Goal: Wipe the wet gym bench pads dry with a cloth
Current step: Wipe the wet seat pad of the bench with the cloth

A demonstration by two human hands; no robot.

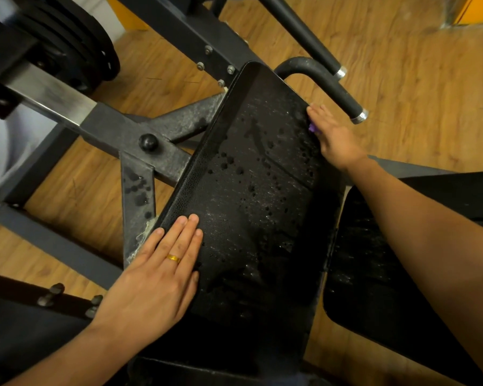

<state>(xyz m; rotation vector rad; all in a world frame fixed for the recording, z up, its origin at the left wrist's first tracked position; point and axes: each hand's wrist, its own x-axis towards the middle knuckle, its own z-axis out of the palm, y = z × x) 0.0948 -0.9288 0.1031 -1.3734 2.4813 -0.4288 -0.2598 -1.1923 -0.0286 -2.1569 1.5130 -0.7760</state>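
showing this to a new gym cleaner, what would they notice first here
The black bench pad in the middle, beaded all over with water drops, catches the eye first. The left hand, wearing a gold ring, lies flat on its near left edge. The right hand presses a mostly hidden purple cloth at its far right edge.

The long black pad is beaded with water drops. A second wet pad sits just right of it. A purple cloth peeks out at the long pad's far right edge.
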